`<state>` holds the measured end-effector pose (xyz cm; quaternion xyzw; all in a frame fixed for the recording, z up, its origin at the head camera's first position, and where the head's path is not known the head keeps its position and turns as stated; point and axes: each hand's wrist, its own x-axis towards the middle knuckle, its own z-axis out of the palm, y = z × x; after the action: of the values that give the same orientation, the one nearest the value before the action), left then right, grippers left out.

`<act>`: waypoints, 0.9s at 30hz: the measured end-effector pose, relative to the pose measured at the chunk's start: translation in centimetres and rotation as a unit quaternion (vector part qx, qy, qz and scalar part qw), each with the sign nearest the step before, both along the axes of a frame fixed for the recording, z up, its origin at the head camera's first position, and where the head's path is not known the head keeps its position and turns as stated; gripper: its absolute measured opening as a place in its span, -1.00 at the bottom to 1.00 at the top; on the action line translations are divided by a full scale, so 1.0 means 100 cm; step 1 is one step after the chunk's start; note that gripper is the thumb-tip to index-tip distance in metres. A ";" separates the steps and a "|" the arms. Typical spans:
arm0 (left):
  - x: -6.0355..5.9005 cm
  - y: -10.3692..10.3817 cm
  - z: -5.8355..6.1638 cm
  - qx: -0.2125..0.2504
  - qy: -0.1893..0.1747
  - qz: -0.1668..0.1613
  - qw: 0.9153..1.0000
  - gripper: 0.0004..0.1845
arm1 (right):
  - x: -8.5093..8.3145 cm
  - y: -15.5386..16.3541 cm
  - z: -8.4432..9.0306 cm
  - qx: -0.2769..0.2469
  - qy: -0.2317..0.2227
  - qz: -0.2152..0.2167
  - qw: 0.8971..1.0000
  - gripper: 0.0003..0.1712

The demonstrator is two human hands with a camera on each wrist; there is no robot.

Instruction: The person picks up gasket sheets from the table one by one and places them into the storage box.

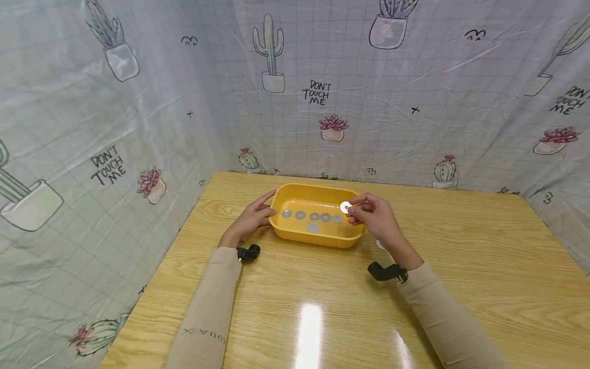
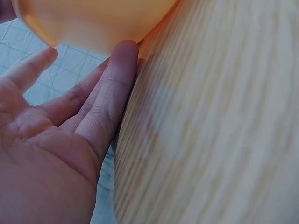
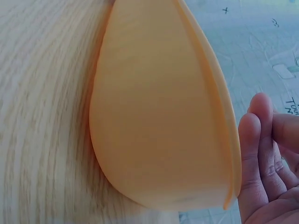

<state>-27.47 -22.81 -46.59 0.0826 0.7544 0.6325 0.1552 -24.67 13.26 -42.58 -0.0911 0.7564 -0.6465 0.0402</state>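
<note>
A yellow plastic basin point(image 1: 295, 237) stands on the table, with several flat metal washers point(image 1: 300, 215) lying on its floor, most in a row. My left hand point(image 1: 251, 219) holds the basin's left end: the thumb lies over the rim, while the fingers point(image 2: 124, 70) rest against the outer wall. Above the basin's right end, my right hand point(image 1: 372, 212) pinches a bright washer point(image 1: 345, 207) between thumb and fingertips. In the right wrist view those fingers point(image 3: 250, 140) are beside the rim, and the washer is hidden there.
Another washer point(image 1: 380, 244) lies on the wooden table point(image 1: 276, 297) beneath my right wrist, partly covered by it. A cactus-print curtain point(image 1: 295, 138) hangs along the back and left edges. Each wrist carries a black camera mount point(image 1: 387, 271).
</note>
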 end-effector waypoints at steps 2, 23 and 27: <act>0.000 0.000 0.000 0.001 -0.001 -0.001 1.000 -0.30 | 0.000 -0.002 0.000 0.004 -0.001 -0.003 1.000 -0.71; -0.001 -0.001 -0.001 0.010 -0.010 0.010 1.000 -0.31 | -0.009 -0.033 0.011 0.017 -0.014 0.021 1.000 -0.72; -0.003 -0.002 0.001 0.007 -0.005 0.004 1.000 -0.30 | -0.012 -0.048 0.013 0.012 -0.030 0.034 0.999 -0.68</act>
<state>-27.79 -22.98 -46.51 0.0775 0.7493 0.6389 0.1560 -25.87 8.50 -41.28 -0.0970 0.7593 -0.6378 0.0856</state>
